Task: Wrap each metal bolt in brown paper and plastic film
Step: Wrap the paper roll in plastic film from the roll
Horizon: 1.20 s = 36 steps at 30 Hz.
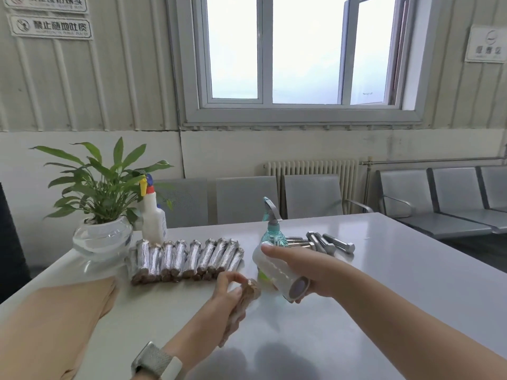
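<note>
Nearby, wrapped bolts [186, 260] — spray bottle [273, 229], plant [103, 187]

wrapped bolts [186, 260]: showing silvery film over brown paper, brown at the near ends
bare bolts [330, 244]: shining plain grey metal, right of centre
film roll [277, 272]: looking milky white, grey inside the core
paper sheets [68, 316]: lying tan, lower left
table [384, 283]: showing pale grey
spray bottle [273, 233]: glowing teal
white bottle [154, 218]: wearing a red, yellow and blue top
plant [104, 182]: showing green leaves
</note>
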Each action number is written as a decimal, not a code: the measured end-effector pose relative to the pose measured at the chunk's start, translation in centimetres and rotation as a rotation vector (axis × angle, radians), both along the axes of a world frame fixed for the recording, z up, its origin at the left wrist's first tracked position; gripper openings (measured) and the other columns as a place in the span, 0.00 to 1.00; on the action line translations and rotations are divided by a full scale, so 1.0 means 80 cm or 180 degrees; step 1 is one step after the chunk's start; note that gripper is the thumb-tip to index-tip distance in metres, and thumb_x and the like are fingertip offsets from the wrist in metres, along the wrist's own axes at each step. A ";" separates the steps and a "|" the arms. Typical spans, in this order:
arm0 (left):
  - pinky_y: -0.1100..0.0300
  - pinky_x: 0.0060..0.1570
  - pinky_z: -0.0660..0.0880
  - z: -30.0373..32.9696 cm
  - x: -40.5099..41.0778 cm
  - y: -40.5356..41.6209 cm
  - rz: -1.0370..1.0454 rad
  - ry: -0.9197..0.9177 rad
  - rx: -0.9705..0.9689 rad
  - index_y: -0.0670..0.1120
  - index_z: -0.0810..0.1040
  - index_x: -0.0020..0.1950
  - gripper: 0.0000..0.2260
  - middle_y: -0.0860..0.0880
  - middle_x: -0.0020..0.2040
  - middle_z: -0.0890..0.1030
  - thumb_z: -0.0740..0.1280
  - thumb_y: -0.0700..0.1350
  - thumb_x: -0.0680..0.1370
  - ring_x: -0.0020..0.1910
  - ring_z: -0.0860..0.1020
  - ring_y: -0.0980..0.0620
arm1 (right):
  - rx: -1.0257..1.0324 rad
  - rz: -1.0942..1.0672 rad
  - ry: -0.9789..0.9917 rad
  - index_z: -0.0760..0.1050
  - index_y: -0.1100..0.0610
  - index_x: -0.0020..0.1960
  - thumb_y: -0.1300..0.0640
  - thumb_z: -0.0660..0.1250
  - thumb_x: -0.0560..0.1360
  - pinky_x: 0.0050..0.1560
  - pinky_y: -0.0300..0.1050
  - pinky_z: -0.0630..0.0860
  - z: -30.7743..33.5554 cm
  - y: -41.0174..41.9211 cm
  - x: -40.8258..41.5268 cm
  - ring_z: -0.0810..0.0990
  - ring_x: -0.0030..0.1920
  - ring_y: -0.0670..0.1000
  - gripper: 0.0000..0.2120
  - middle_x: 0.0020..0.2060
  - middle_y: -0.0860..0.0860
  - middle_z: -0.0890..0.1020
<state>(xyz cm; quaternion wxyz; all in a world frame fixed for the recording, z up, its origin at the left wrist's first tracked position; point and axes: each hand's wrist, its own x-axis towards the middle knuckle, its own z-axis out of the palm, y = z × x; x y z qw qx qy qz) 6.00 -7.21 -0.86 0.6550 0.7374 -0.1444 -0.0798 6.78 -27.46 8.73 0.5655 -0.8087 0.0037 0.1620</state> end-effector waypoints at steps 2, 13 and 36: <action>0.60 0.25 0.66 -0.008 -0.013 0.019 -0.0212 -0.0083 -0.0089 0.67 0.68 0.59 0.09 0.44 0.32 0.72 0.60 0.56 0.80 0.30 0.68 0.48 | -0.0180 0.0083 -0.0058 0.73 0.58 0.61 0.34 0.67 0.72 0.28 0.42 0.74 0.003 0.014 -0.002 0.79 0.34 0.54 0.31 0.45 0.57 0.81; 0.60 0.26 0.70 0.004 -0.049 0.026 -0.0626 0.0060 -0.0631 0.37 0.67 0.51 0.22 0.43 0.37 0.72 0.65 0.57 0.76 0.25 0.72 0.47 | -0.0799 0.0234 -0.0183 0.75 0.59 0.56 0.35 0.69 0.71 0.23 0.38 0.70 0.036 0.040 -0.002 0.78 0.30 0.53 0.29 0.28 0.50 0.81; 0.71 0.19 0.55 0.004 -0.029 0.017 0.0080 0.0470 -0.0956 0.35 0.75 0.49 0.32 0.49 0.24 0.60 0.64 0.67 0.71 0.17 0.56 0.55 | -0.1710 0.0368 -0.1802 0.65 0.45 0.49 0.47 0.77 0.63 0.31 0.33 0.73 0.032 0.065 -0.030 0.77 0.40 0.43 0.23 0.43 0.45 0.77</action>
